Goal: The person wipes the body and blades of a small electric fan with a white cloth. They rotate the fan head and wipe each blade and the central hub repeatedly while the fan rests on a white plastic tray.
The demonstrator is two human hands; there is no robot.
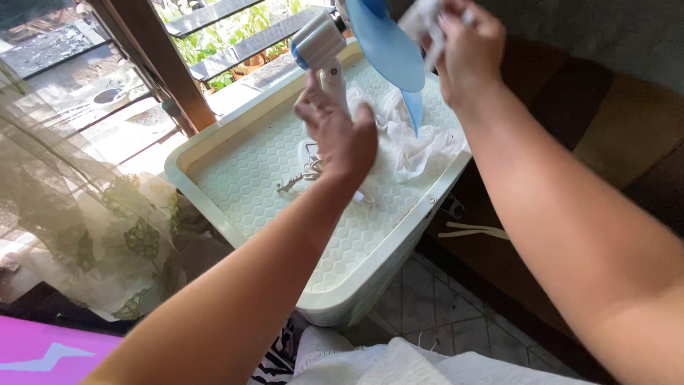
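Note:
A small white fan with a blue motor housing and blue blades stands on a pale green plastic tray-top. My left hand grips the fan's white stem near its base. Up at the blades, my right hand presses a white cloth against the blue blade. A crumpled white cloth or plastic lies on the tray behind my left hand. A coiled cord and plug rest beside the fan's base.
A window with a dark wooden frame and a patterned sheer curtain is to the left. A brown sofa sits on the right. Tiled floor lies below, with a pink object at bottom left.

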